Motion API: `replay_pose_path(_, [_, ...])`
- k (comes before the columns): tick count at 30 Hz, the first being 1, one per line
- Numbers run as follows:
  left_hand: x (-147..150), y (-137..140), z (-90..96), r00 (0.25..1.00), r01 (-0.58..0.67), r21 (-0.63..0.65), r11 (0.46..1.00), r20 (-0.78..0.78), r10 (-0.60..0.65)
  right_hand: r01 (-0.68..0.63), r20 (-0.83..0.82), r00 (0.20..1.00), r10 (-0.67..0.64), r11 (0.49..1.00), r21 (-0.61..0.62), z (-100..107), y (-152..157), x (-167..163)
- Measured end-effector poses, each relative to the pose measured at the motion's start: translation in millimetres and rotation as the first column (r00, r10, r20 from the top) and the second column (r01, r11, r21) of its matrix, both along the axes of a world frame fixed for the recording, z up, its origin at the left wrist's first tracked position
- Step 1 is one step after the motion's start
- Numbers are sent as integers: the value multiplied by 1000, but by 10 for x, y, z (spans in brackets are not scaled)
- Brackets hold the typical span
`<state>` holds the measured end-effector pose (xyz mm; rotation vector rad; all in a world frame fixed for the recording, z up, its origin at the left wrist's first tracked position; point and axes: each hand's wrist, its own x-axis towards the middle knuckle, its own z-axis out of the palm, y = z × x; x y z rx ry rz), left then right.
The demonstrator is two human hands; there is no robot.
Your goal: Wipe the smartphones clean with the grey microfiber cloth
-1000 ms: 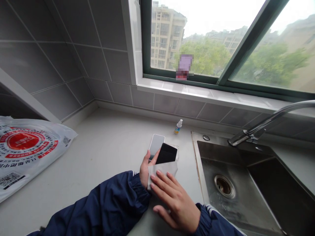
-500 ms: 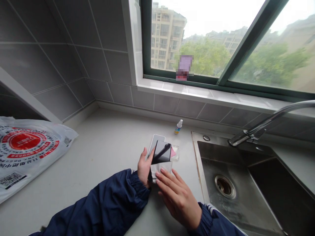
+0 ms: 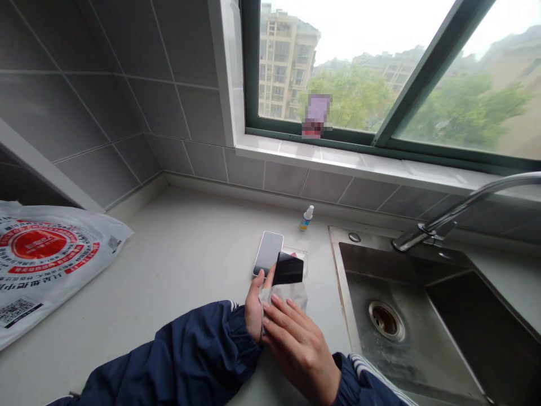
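My left hand (image 3: 254, 307) is closed around the side of a black smartphone (image 3: 289, 269), its thumb along the left edge. A light grey cleaning cloth (image 3: 293, 292) with a zigzag edge covers the phone's lower part. My right hand (image 3: 298, 344) holds this cloth against the screen, its fingers long and close together; its thumb is hidden. Just beyond my left hand, a second phone (image 3: 269, 252) with a pale frame lies on the counter. A clear phone case (image 3: 305, 260) with something pink in it is partly hidden behind the black phone.
A small white-capped bottle (image 3: 306, 218) stands near the back wall. To the right are a steel sink (image 3: 363, 282) and a faucet (image 3: 416, 237). A printed white plastic bag (image 3: 54, 254) lies at the left on the pale counter (image 3: 186, 254). The window (image 3: 338, 67) is behind.
The black phone has moved slightly right and towards me with both hands and the cloth. More of the second phone now shows, and the cloth covers more of the screen.
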<state>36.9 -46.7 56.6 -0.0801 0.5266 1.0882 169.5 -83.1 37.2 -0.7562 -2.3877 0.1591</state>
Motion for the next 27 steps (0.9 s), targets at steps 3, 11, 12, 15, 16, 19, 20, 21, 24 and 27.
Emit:
replay_pose_path(3, [-1,-6,-44,999,31,-6,1000,18,-31,0,5,1000,0,1000,0,0,-8,0])
replay_pose_path(11, [-110,129,63,997,-48,204,978,67,34,57,2,998,-57,998,-3,2,115,127])
replay_pose_path(12, [-124,144,70,997,-53,218,974,72,38,67,-4,998,-67,998,-1,0,129,138])
replay_pose_path(15, [-130,150,65,997,-59,226,972,71,44,76,-10,997,-76,997,4,-11,137,139])
replay_pose_path(16, [-118,139,56,997,-58,221,973,65,45,70,-7,998,-70,998,6,-13,126,128])
replay_pose_path(19, [-54,76,9,999,-21,195,981,52,11,29,30,999,-29,1000,6,-1,78,84])
replay_pose_path(20, [-29,51,-11,998,3,187,982,53,-13,12,54,998,-13,1000,3,9,65,74])
replay_pose_path(21, [-5,27,-32,998,28,183,983,57,-39,2,77,997,-1,1000,-2,20,57,69])
replay_pose_path(24, [47,-29,-92,989,89,226,970,95,-113,30,107,994,-28,999,-14,42,81,100])
replay_pose_path(27, [74,-56,-129,977,138,333,933,110,-184,146,97,985,-143,989,-26,24,166,183])
